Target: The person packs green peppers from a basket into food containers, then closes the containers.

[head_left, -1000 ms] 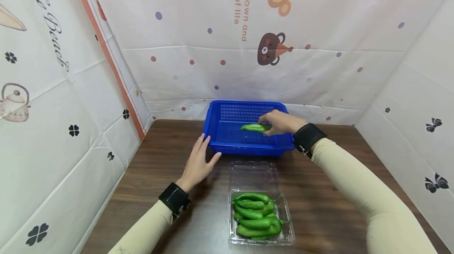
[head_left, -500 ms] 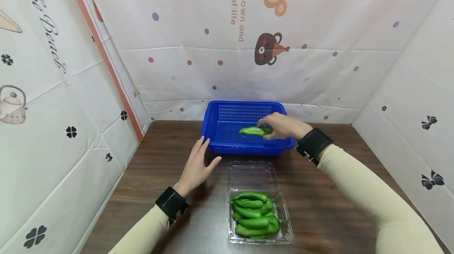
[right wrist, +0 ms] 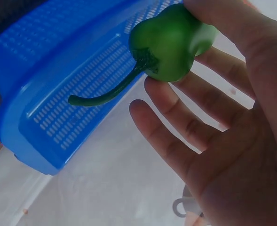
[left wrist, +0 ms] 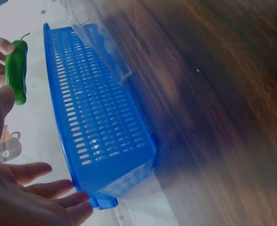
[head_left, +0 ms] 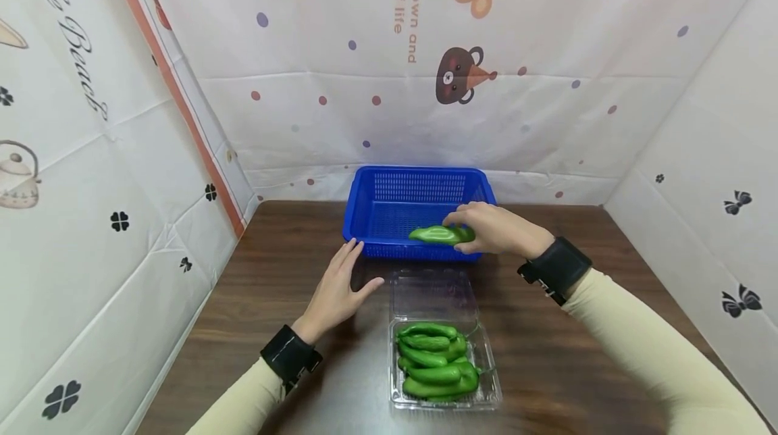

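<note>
My right hand (head_left: 500,230) pinches a long green pepper (head_left: 434,235) between thumb and fingers, over the near rim of a blue slotted plastic basket (head_left: 378,250). In the right wrist view, the curved stem of the pepper (right wrist: 171,47) points away from the palm. My left hand (head_left: 333,294) has its fingers spread and thumb out, fingertips right at the basket's front left corner. Closer to me lies a clear plastic clamshell box (head_left: 494,394), lid folded back toward the basket, with several green peppers (head_left: 434,375) inside.
A dark wood-grain table (head_left: 273,273) bears everything. Behind it hangs a white printed cloth (head_left: 292,131), and similar cloth walls stand at left and right. The basket is close to the back cloth.
My right hand has brought the pepper from over the inside of the basket toward me, to its near rim. My left hand stays almost where it was, fingers spread.
</note>
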`<state>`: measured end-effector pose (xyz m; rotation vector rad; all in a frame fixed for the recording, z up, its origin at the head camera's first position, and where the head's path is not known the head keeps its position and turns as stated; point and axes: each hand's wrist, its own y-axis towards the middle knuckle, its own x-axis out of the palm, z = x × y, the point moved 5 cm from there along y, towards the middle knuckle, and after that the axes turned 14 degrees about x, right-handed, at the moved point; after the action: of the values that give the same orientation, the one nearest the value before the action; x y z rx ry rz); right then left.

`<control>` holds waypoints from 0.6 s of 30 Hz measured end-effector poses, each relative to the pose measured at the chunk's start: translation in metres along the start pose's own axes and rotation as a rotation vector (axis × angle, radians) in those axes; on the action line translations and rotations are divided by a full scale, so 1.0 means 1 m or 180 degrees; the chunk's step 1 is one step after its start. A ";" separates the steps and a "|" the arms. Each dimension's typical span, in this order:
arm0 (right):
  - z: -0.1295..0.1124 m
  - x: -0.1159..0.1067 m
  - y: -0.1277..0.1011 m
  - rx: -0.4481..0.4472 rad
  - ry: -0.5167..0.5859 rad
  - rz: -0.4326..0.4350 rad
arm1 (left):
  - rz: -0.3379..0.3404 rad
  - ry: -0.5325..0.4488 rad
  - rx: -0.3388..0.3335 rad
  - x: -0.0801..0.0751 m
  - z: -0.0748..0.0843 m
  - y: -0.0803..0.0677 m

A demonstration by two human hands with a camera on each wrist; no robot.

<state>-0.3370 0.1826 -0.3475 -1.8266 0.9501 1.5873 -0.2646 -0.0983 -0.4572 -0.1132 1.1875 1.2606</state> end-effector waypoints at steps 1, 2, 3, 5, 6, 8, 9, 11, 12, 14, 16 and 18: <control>-0.002 0.001 -0.004 -0.0004 0.0014 0.0020 | -0.0013 -0.0011 0.0007 0.000 0.001 -0.001; -0.003 0.001 -0.007 -0.0009 0.0027 0.0038 | -0.0024 -0.0017 0.0012 0.000 0.002 -0.002; -0.005 0.002 -0.011 -0.0018 0.0030 0.0065 | -0.0022 -0.0026 0.0024 0.000 0.002 -0.003; -0.009 0.003 -0.018 -0.0030 0.0015 0.0122 | -0.0007 -0.0051 0.0067 0.000 0.004 -0.005; -0.010 0.004 -0.022 -0.0037 0.0014 0.0156 | 0.0002 -0.0072 0.0089 -0.001 0.005 -0.006; -0.014 0.005 -0.028 -0.0043 -0.0002 0.0214 | -0.0001 -0.0100 0.0134 -0.001 0.007 -0.007; -0.015 0.005 -0.031 -0.0046 -0.0008 0.0241 | -0.0017 -0.0119 0.0149 -0.001 0.009 -0.008; -0.019 0.007 -0.038 -0.0064 0.0005 0.0285 | -0.0089 -0.0152 0.0163 0.000 0.010 -0.009; -0.020 0.008 -0.041 -0.0087 0.0005 0.0308 | -0.0137 -0.0174 0.0159 0.001 0.011 -0.010; -0.023 0.010 -0.048 -0.0132 0.0000 0.0354 | -0.0264 -0.0215 0.0136 0.003 0.013 -0.010; -0.027 0.012 -0.054 -0.0189 0.0007 0.0408 | -0.0385 -0.0282 0.0126 0.006 0.015 -0.011; -0.029 0.015 -0.059 -0.0226 0.0008 0.0443 | -0.0504 -0.0345 0.0114 0.010 0.017 -0.013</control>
<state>-0.2714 0.1933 -0.3606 -1.8455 1.0545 1.7226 -0.2455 -0.0862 -0.4636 -0.1089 1.0857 1.0929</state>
